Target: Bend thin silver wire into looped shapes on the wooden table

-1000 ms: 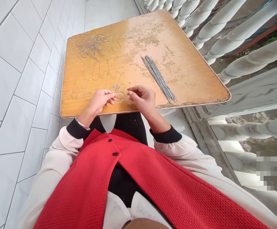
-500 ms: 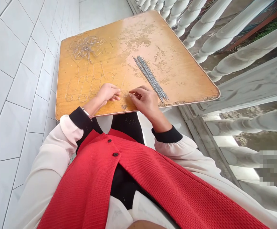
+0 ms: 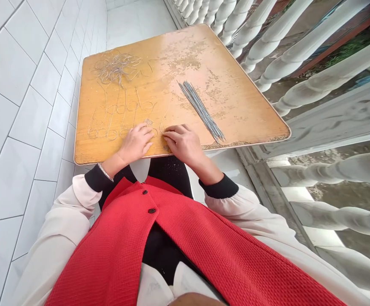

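Note:
Palm down near the front edge of the wooden table (image 3: 245, 114), my left hand (image 3: 136, 142) has its fingers apart, resting on the surface. My right hand (image 3: 182, 143) is beside it on the right, fingers bent together at the lower end of a thin bent wire (image 3: 162, 123). Several looped thin wires (image 3: 111, 134) lie in rows left of my left hand. Farther back is a tangled heap of wire (image 3: 116, 68). A bundle of straight grey rods (image 3: 202, 111) lies slanted to the right of my right hand.
White balusters (image 3: 287, 55) run along the table's right side. On the left is a white tiled wall (image 3: 19, 106). A small dark mark (image 3: 148, 122) shows on the tabletop just beyond my left hand.
My left hand has flattened from a pinch and spread its fingers on the table. My right hand has shifted slightly left and turned more palm down. The view has tilted slightly.

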A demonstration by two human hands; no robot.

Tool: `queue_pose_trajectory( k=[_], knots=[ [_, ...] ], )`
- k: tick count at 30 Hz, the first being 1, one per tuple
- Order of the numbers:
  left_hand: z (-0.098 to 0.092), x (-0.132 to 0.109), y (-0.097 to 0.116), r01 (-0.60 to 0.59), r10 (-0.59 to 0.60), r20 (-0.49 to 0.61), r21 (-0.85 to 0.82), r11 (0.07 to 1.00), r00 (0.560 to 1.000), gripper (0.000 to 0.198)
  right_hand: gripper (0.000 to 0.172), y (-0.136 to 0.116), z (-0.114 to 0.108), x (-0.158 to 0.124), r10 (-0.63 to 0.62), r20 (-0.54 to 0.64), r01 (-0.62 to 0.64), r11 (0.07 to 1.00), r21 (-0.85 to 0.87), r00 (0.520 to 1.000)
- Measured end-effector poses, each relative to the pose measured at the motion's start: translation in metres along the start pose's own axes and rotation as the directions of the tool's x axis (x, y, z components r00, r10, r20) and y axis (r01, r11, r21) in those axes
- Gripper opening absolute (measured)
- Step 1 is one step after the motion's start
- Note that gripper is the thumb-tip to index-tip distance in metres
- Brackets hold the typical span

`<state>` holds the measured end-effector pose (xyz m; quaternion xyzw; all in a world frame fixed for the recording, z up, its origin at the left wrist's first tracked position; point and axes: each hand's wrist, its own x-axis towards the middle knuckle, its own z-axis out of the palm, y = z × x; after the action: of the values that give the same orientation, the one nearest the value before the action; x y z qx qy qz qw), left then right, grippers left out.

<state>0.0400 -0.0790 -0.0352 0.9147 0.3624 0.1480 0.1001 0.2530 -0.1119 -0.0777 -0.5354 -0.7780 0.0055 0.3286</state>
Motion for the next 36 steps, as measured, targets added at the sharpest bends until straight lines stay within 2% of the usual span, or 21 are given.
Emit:
queue_pose_trajectory(
  k=[5,13,17,20,25,32,36],
  knots=[
    [0.008,-0.012,-0.005,0.015,-0.013,-0.030,0.051,0.999,0.999,0.030,0.034,-0.002,-0.001,0.001,-0.055,0.060,0.050,0.996,0.074,0.997],
    [0.004,-0.027,0.002,0.087,-0.085,-0.025,0.093,0.992,0.996,0.034,0.031,-0.005,-0.007,0.007,-0.167,0.117,0.146,0.975,0.168,0.979],
    [0.005,-0.027,0.003,0.104,-0.101,-0.032,0.108,0.989,0.994,0.035,0.028,-0.007,-0.006,0.009,-0.056,0.049,0.051,0.994,0.101,0.997],
    [0.006,-0.026,0.002,0.108,-0.102,-0.056,0.122,0.987,0.993,0.035,0.040,-0.010,0.003,0.014,0.003,0.024,-0.003,1.000,-0.001,1.000],
    [0.008,-0.027,0.004,0.103,-0.098,-0.046,0.125,0.987,0.994,0.036,0.041,-0.013,0.013,0.017,-0.093,0.160,0.092,0.996,0.012,0.983],
    [0.008,-0.019,0.018,0.146,-0.148,0.010,0.117,0.982,0.989,0.041,0.043,0.000,-0.003,0.012,-0.259,0.260,0.210,0.956,0.204,0.930],
    [0.008,-0.012,0.023,0.173,-0.170,-0.030,0.118,0.978,0.985,0.036,0.041,0.014,-0.001,0.027,-0.320,0.267,0.234,0.922,0.308,0.909]
  ],
)
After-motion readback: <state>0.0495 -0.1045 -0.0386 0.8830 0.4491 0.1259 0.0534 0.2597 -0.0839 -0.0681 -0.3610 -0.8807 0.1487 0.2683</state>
